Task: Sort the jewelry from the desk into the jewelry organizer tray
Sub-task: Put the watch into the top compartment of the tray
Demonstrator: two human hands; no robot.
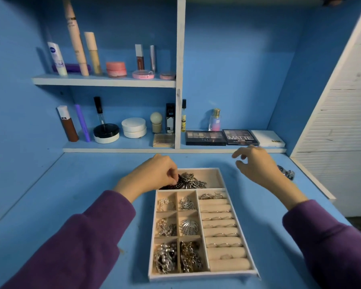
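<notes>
Sleeves [75, 247] beside tray [203, 275], left fingers [172, 176] on dark jewelry [176, 186] at far edge

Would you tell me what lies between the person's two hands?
In the head view, the tray's far compartment, holding a heap of jewelry, lies between the left hand and the right hand.

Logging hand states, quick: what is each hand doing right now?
Left hand: pinching a dark jewelry piece.
Right hand: open, holding nothing.
</notes>
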